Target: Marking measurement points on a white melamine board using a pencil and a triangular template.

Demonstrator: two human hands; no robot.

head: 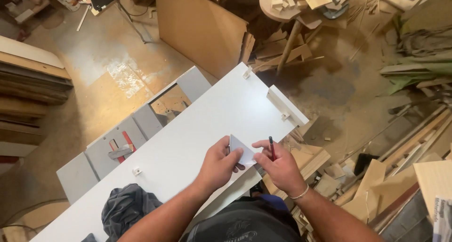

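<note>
Both hands share the grip on a small white paper slip (242,153): our left hand (220,165) pinches its near left edge between thumb and fingers, and our right hand (278,165) pinches its right corner while also clamping a dark pencil (271,148) upright between the fingers. We hold the slip just above the near edge of the long white panel (188,147) that serves as our worktop, toward its right end. We judge the slip to be very light and thin, easily creased or torn, so it is best taken by its edges with a soft pinch. A dark cloth (126,208) lies near the panel's near left corner, and a white strip (286,104) is fixed across its far right end.
</note>
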